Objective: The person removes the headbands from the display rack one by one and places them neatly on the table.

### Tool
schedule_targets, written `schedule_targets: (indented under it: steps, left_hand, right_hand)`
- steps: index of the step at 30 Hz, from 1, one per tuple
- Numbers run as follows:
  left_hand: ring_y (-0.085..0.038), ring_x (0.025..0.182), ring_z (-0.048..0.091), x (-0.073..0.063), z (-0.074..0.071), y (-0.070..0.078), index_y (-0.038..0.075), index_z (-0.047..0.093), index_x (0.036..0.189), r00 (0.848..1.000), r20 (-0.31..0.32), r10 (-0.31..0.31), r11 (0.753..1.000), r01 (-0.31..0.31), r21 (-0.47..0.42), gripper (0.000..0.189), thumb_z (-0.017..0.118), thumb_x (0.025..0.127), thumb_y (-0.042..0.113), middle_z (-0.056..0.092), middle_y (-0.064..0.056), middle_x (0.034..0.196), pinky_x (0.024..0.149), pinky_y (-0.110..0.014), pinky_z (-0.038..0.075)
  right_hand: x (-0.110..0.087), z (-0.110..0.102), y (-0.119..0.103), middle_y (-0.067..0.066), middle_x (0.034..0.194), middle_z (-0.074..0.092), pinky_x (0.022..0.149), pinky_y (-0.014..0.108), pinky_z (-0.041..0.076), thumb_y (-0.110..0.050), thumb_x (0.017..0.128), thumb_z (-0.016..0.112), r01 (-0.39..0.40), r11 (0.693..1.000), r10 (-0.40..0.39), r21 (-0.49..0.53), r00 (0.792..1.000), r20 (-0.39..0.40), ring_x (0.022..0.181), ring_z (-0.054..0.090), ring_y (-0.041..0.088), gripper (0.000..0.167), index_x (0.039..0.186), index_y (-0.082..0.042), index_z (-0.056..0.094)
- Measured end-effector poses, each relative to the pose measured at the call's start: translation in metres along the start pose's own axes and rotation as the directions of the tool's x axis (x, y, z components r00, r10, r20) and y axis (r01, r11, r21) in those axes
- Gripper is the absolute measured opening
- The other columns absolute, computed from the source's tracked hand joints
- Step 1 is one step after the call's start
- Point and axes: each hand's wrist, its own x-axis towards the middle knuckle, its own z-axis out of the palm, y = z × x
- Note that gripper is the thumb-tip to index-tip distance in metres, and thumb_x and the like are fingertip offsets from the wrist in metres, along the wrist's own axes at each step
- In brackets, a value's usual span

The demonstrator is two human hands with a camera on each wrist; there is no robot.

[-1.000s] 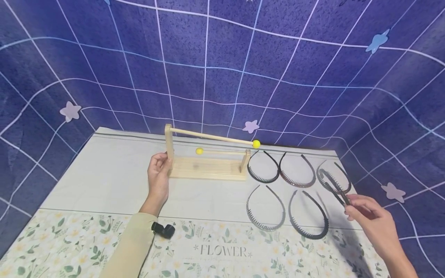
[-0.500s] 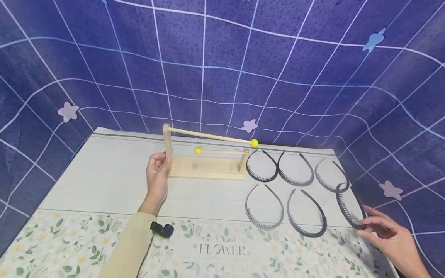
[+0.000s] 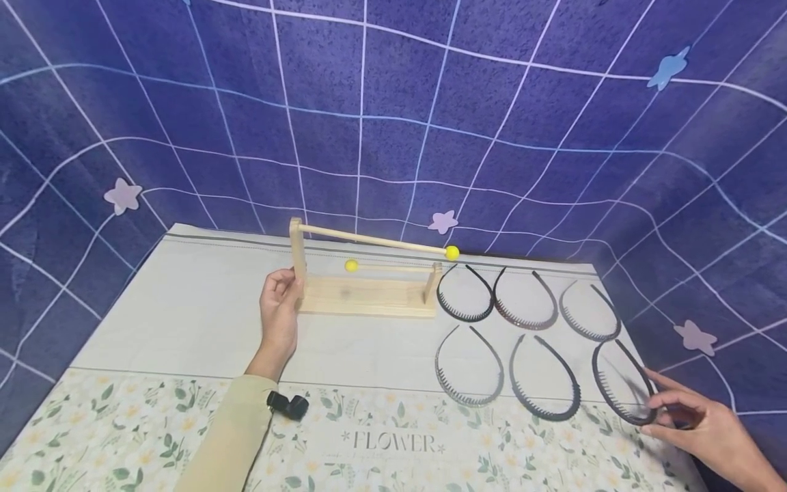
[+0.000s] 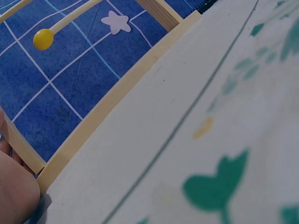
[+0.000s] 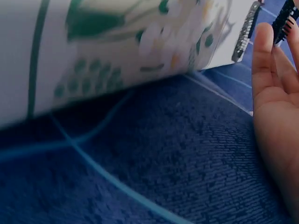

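Observation:
My left hand grips the left upright of a wooden headband stand, with two rods tipped in yellow balls. In the left wrist view the hand lies at the foot of that upright. At the right, my right hand pinches the lower right side of a black toothed headband, which lies low at the table's edge. Part of this headband shows between thumb and fingers in the right wrist view. Both stand rods carry nothing.
Several other toothed headbands lie right of the stand: a black one, a brown one and a grey one behind, a grey one and a dark one in front. A blue curtain surrounds the table's back and sides.
My right hand has carried the black headband right and toward me, turning it flatter, from over the back right grey headband to just in front of it. The left hand stays on the stand.

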Motion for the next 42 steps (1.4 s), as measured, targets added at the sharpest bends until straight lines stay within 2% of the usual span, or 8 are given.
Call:
schedule_targets:
  steps: [4, 8, 19, 26, 32, 36, 40, 42]
  left_hand:
    - [-0.017, 0.146, 0.055, 0.000, 0.000, 0.000, 0.020, 0.057, 0.120, 1.000, 0.006, -0.004, 1.000, 0.004, 0.012, 0.008, 0.059, 0.116, 0.014, 0.063, 0.004, 0.144, 0.131, -0.041, 0.040]
    - [-0.018, 0.149, 0.054, -0.001, 0.001, 0.000, 0.019, 0.057, 0.121, 1.000, 0.008, -0.009, 1.000, 0.009, 0.021, 0.007, 0.059, 0.116, 0.014, 0.062, 0.004, 0.146, 0.130, -0.036, 0.042]
    - [-0.019, 0.147, 0.055, -0.003, 0.004, 0.001, 0.019, 0.057, 0.121, 1.000, 0.009, -0.008, 1.000, 0.008, 0.018, 0.010, 0.059, 0.115, 0.010, 0.063, 0.002, 0.144, 0.129, -0.037, 0.043]
    - [-0.022, 0.151, 0.053, -0.004, 0.003, 0.003, 0.018, 0.056, 0.122, 1.000, 0.016, 0.000, 0.999, -0.001, 0.032, 0.010, 0.056, 0.116, 0.010, 0.061, 0.001, 0.147, 0.130, -0.033, 0.042]
    - [-0.021, 0.152, 0.052, -0.006, 0.000, 0.003, 0.019, 0.056, 0.123, 1.000, 0.010, -0.003, 0.999, 0.002, 0.049, 0.010, 0.056, 0.117, 0.012, 0.061, 0.002, 0.149, 0.130, -0.032, 0.042]
    - [-0.021, 0.151, 0.054, -0.007, 0.000, 0.002, 0.019, 0.056, 0.123, 1.000, -0.003, -0.002, 0.999, 0.002, 0.044, 0.010, 0.057, 0.116, 0.011, 0.062, 0.002, 0.147, 0.129, -0.033, 0.044]
    - [-0.020, 0.148, 0.055, -0.006, 0.003, 0.002, 0.019, 0.056, 0.123, 1.000, -0.004, 0.000, 0.999, 0.000, 0.033, 0.012, 0.056, 0.116, 0.009, 0.062, 0.001, 0.145, 0.129, -0.034, 0.044]
    - [-0.020, 0.149, 0.054, -0.006, 0.004, 0.003, 0.018, 0.056, 0.124, 1.000, 0.006, -0.002, 1.000, 0.002, 0.026, 0.012, 0.055, 0.116, 0.009, 0.061, 0.002, 0.146, 0.130, -0.036, 0.042]
  right_hand:
    - [-0.002, -0.004, 0.004, -0.050, 0.143, 0.044, 0.060, 0.021, 0.057, 0.004, 0.077, 0.098, -0.039, 0.996, 0.043, -0.083, 0.998, 0.039, 0.076, 0.067, 0.008, 0.039, 0.109, -0.007, 0.078]
    - [-0.001, -0.007, 0.010, -0.052, 0.142, 0.044, 0.060, 0.017, 0.052, 0.001, 0.070, 0.102, 0.020, 0.990, -0.014, -0.140, 0.999, 0.041, 0.080, 0.065, -0.003, 0.044, 0.104, -0.014, 0.078]
    - [0.003, -0.010, 0.019, -0.049, 0.139, 0.050, 0.066, 0.009, 0.054, -0.005, 0.068, 0.106, 0.032, 0.987, -0.019, -0.158, 0.997, 0.081, 0.097, 0.062, -0.018, 0.045, 0.097, -0.022, 0.076]
    - [0.008, -0.006, 0.024, -0.052, 0.140, 0.047, 0.054, 0.021, 0.035, -0.005, 0.065, 0.106, 0.077, 0.978, -0.063, -0.194, 0.995, 0.080, 0.067, 0.050, 0.005, 0.049, 0.096, -0.027, 0.074]
    - [0.012, -0.003, 0.027, -0.053, 0.146, 0.039, 0.058, 0.015, 0.036, -0.005, 0.058, 0.108, 0.137, 0.966, -0.122, -0.220, 0.989, 0.083, 0.076, 0.050, -0.001, 0.059, 0.102, -0.028, 0.076]
    - [0.016, -0.002, 0.024, -0.046, 0.150, 0.037, 0.068, 0.007, 0.039, -0.013, 0.052, 0.111, 0.187, 0.942, -0.180, -0.280, 0.982, 0.053, 0.090, 0.051, -0.011, 0.065, 0.104, -0.029, 0.076]
    - [0.022, -0.003, 0.009, -0.021, 0.148, 0.051, 0.056, 0.015, 0.040, -0.020, 0.069, 0.107, 0.118, 0.922, -0.130, -0.368, 0.991, -0.010, 0.071, 0.051, -0.004, 0.049, 0.105, -0.025, 0.074]
    - [0.027, -0.001, -0.003, -0.012, 0.142, 0.057, 0.056, 0.014, 0.043, -0.019, 0.080, 0.102, 0.075, 0.920, -0.106, -0.384, 0.993, -0.059, 0.073, 0.052, -0.008, 0.038, 0.106, -0.022, 0.074]
